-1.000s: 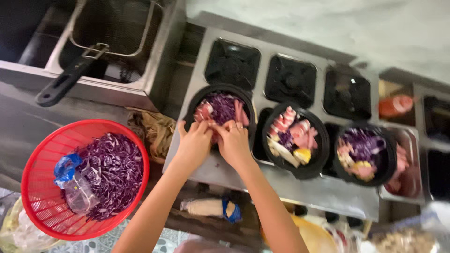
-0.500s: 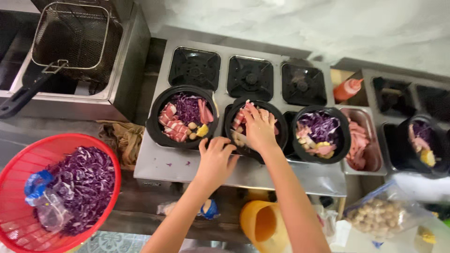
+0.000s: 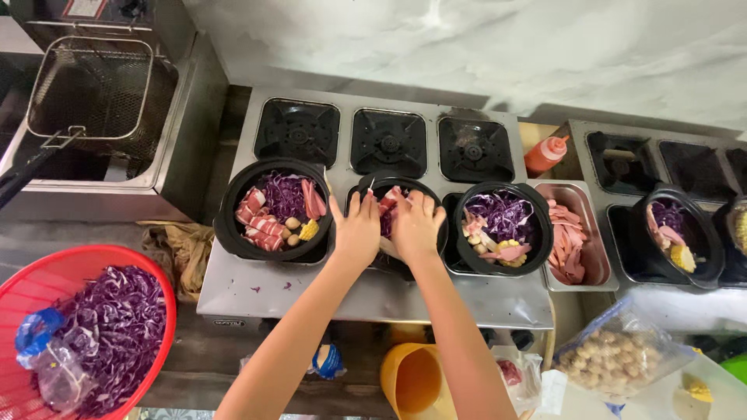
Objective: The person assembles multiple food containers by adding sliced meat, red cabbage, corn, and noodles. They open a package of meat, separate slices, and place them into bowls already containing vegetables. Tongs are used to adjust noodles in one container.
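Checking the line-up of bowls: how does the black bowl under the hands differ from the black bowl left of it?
The middle bowl is largely covered by the left hand and right hand, so little filling shows; the left bowl is untouched, with purple cabbage, meat slices, balls and corn in plain view. Both are round, black and sit on the steel stove.

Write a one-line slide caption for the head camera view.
Left hand and right hand reach into the middle round black pot of sliced meat and purple cabbage on a steel burner counter.
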Tool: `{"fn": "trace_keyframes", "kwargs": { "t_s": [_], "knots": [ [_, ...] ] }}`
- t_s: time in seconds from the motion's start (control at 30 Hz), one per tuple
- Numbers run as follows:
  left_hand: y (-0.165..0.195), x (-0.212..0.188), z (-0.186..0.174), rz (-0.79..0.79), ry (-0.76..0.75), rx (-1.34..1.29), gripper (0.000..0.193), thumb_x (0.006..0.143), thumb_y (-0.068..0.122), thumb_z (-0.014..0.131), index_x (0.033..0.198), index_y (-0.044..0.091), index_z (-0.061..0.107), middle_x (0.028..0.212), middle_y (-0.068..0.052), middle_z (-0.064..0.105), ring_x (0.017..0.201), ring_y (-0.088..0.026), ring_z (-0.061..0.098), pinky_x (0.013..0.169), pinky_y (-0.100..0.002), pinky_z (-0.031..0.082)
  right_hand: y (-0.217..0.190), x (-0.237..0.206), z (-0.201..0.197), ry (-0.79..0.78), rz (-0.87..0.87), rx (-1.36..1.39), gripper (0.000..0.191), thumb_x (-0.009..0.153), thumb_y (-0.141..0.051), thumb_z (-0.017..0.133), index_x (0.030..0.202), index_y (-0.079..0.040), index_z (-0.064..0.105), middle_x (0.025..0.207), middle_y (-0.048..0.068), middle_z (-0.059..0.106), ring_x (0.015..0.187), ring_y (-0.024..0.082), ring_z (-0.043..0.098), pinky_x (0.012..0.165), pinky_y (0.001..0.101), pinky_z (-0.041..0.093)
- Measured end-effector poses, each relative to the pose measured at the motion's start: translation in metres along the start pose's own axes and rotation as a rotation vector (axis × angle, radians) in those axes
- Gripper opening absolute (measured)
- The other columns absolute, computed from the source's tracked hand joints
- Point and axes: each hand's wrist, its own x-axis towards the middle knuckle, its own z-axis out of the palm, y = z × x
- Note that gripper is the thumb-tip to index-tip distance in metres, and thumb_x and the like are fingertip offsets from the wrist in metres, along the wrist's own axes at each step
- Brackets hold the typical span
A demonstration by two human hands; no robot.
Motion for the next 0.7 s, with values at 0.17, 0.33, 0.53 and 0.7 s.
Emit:
{"fn": "trace_keyframes", "kwargs": {
  "t_s": [0.17,0.33,0.53,0.7],
  "knots": [
    [0.0,0.003,-0.004,0.129,-0.19,0.052,0.041,0.088,0.017,0.059,0.124,0.0,0.066,0.141,-0.013,0.057,0.14,-0.032,0.044,0.113,-0.077,0.016,0.0,0.003,0.0,0.145,-0.05,0.035,0.025,0.084,-0.014,0.067,0.107,-0.017,0.077,0.122,0.008,0.068,0.109,0.026,0.061,0.091,0.0533,0.037],
    [-0.007,0.008,-0.011,0.057,-0.249,-0.079,0.035,0.091,0.014,0.058,0.124,0.002,0.067,0.139,-0.012,0.06,0.14,-0.03,0.045,0.117,-0.073,0.018,-0.007,0.02,0.001,0.076,0.024,0.204,0.014,0.085,-0.017,0.071,0.097,-0.014,0.078,0.101,0.007,0.073,0.094,0.031,0.065,0.085,0.0469,0.045],
    [-0.006,0.018,-0.007,0.119,-0.144,-0.16,0.046,0.081,0.014,0.059,0.125,0.002,0.064,0.142,-0.009,0.056,0.134,-0.034,0.044,0.105,-0.08,0.017,-0.01,0.015,-0.005,0.035,0.065,0.245,0.011,0.086,-0.02,0.071,0.093,-0.012,0.076,0.101,0.009,0.073,0.093,0.032,0.068,0.083,0.0474,0.048],
    [0.029,0.007,-0.018,0.035,-0.101,-0.313,0.04,0.087,0.017,0.059,0.124,0.002,0.062,0.144,-0.011,0.054,0.137,-0.033,0.045,0.108,-0.08,0.016,0.007,-0.019,-0.038,0.153,0.057,0.422,0.017,0.087,-0.013,0.066,0.102,-0.007,0.071,0.102,0.015,0.072,0.093,0.037,0.069,0.076,0.05,0.049]
  ]
}}
